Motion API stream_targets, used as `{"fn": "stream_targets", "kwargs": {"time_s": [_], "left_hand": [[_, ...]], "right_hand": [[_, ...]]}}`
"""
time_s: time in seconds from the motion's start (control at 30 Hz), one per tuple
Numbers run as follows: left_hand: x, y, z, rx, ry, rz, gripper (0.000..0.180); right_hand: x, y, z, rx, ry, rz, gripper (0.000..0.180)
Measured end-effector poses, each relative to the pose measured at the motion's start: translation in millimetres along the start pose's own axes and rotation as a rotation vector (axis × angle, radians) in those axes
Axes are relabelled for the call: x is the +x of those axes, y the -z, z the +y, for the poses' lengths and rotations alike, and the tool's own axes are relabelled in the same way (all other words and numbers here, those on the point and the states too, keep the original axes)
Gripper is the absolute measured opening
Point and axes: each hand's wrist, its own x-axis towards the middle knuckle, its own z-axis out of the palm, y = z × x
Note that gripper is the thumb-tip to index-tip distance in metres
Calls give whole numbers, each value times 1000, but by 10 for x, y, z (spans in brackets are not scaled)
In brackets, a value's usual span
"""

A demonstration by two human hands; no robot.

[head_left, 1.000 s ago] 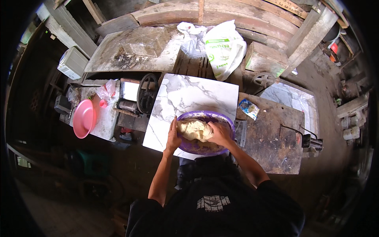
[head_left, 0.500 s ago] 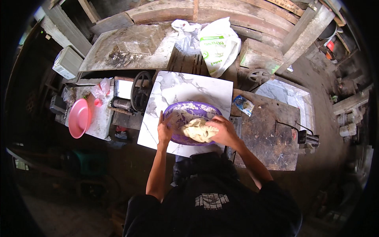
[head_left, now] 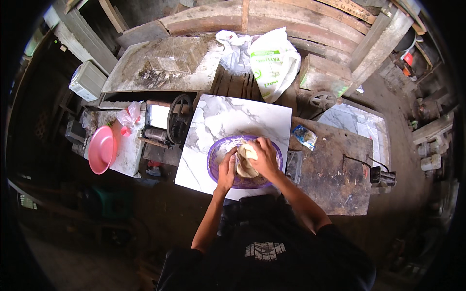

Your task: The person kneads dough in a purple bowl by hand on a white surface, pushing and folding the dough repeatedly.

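A lump of pale dough (head_left: pixel 246 166) stands bunched up between my hands, inside a purple oval basin (head_left: pixel 210 157). My left hand (head_left: pixel 226 169) presses on the dough's left side, with its fingers pointing away from me. Over the right side curls my right hand (head_left: pixel 265 159), gripping the dough and hiding part of it. Whitish smears of dough or flour coat the basin's inner wall. Under the basin lies a white, grey-veined marble-look board (head_left: pixel 238 114).
On the left are a pink basin (head_left: pixel 102 150) and a machine with a black handwheel (head_left: pixel 180 119). A worn wooden table (head_left: pixel 340 169) with a blue-white packet (head_left: pixel 305 137) adjoins on the right. Behind the board stand a white-green sack (head_left: pixel 275 65) and a wire cage (head_left: pixel 177 54).
My left hand has left the basin's rim and come onto the dough. The dough has gone from a wide, flat lump to a narrower, folded, upright one. The whole view has shifted slightly.
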Motion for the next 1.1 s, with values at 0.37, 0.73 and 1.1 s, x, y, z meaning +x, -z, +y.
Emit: {"fn": "stream_targets", "kwargs": {"time_s": [0.37, 0.73, 1.1], "left_hand": [[209, -35, -214, -180, 104, -160, 34], [359, -172, 107, 86, 301, 17, 45], [-88, -333, -72, 338, -121, 5, 28]], "right_hand": [[-107, 224, -260, 147, 94, -213, 64], [-280, -411, -210, -101, -297, 174, 41], [-534, -190, -312, 174, -229, 148, 18]]}}
